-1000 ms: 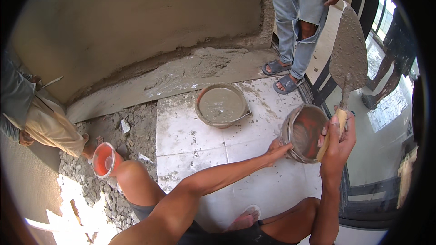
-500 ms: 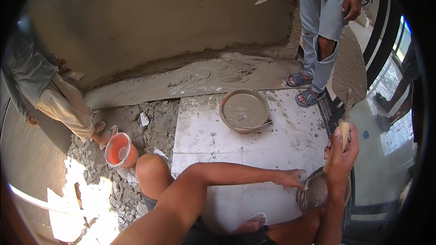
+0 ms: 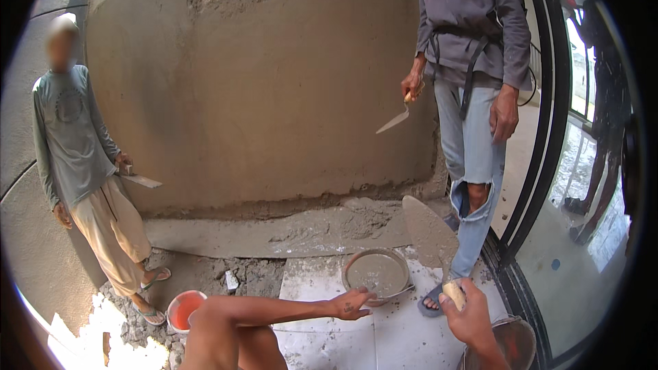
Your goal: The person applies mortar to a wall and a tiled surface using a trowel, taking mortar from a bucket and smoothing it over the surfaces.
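Note:
My right hand (image 3: pixel 471 315) is closed around the wooden handle of a trowel (image 3: pixel 430 231). The trowel's broad, mortar-smeared blade points away from me, in front of a co-worker's lower leg. My left hand (image 3: pixel 353 303) holds nothing, its fingers stretched out beside the near rim of a round bucket of wet grey mortar (image 3: pixel 378 273). Whether the fingertips touch that rim, I cannot tell. Below my right wrist stands another mortar-stained bucket (image 3: pixel 517 344), partly hidden by my forearm.
A co-worker in torn jeans (image 3: pixel 473 144) stands at the right with a pointed trowel (image 3: pixel 394 122). Another person (image 3: pixel 75 116) stands left, holding a flat float (image 3: pixel 142 181). An orange bucket (image 3: pixel 184 310) sits by rubble. Behind are a plastered wall (image 3: pixel 295 109) and a mortar-covered board (image 3: pixel 226 238).
The view has tilted up. My left hand has left the right-hand bucket and moved left to the mortar bucket. My right hand has swung the trowel left, toward the middle.

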Tool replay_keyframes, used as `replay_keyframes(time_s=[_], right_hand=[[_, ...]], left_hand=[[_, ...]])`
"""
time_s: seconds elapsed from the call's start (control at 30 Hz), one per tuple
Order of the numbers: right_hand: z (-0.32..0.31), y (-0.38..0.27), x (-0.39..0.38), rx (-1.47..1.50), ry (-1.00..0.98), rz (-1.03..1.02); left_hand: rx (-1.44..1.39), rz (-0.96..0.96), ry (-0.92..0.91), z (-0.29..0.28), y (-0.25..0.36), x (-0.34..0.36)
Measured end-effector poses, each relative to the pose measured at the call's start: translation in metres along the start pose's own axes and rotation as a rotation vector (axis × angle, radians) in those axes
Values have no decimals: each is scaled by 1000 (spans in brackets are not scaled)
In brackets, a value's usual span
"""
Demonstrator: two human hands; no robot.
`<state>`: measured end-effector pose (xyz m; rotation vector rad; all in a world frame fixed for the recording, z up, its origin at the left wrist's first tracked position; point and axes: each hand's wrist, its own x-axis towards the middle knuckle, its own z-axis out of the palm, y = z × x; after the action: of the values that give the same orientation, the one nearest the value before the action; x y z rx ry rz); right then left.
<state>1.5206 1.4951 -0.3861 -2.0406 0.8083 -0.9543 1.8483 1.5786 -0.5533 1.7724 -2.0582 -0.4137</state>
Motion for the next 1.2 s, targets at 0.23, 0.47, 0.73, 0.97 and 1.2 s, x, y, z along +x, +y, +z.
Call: replay_keyframes(time_s=[0.23,0.47,0.73,0.97,1.2], right_hand=[[5,-84,25,1,-76,91],[12,-95,41,-85,-61,43],[16,-121,48,-63,-107,-25],[22,-100,56,2,-138,-11],[29,-85,51,-101,-106,-156]], left_hand=[[171,-192,-466,28,8,73],[125,-261,-377,23,24,95],[28,-369,-378,20,7,106],[-691,-664,225,-24,-60,130],[-860,-753,302,-60,-42,104]])
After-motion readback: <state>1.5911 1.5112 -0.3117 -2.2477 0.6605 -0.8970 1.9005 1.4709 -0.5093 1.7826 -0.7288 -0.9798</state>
